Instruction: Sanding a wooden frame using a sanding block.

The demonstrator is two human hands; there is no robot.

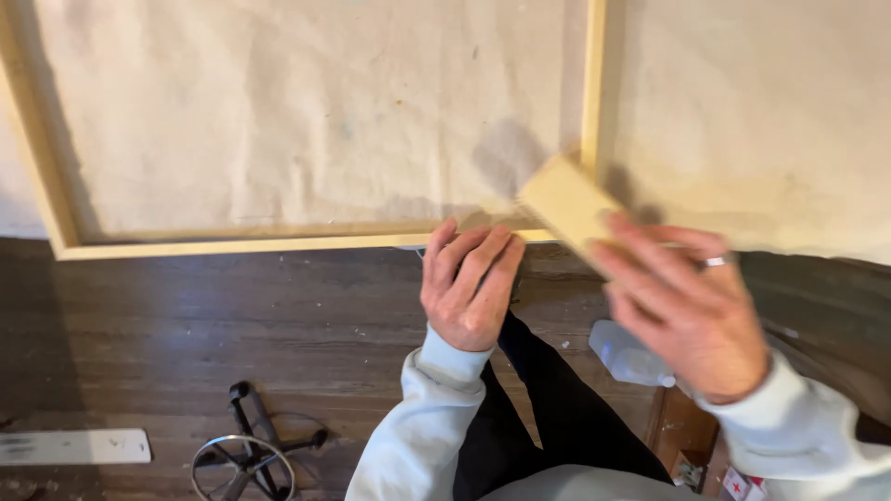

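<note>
A pale wooden frame (pixel 232 243) lies on a cream cloth (pixel 306 111) over a dark wood floor. My left hand (pixel 469 283) rests on the frame's near rail, fingers together and pressing down, holding nothing. My right hand (pixel 682 301), blurred and wearing a ring, grips a flat pale wooden block (pixel 564 202). The block sits tilted at the frame's near right corner, beside the upright side rail (pixel 594 83). Both arms wear light grey sleeves.
A black metal stool base (pixel 251 450) stands on the dark floor (pixel 186 325) at lower left. A white flat strip (pixel 74 447) lies at the far left. A clear plastic bottle (pixel 631 357) and a wooden box (pixel 687 436) sit below my right hand.
</note>
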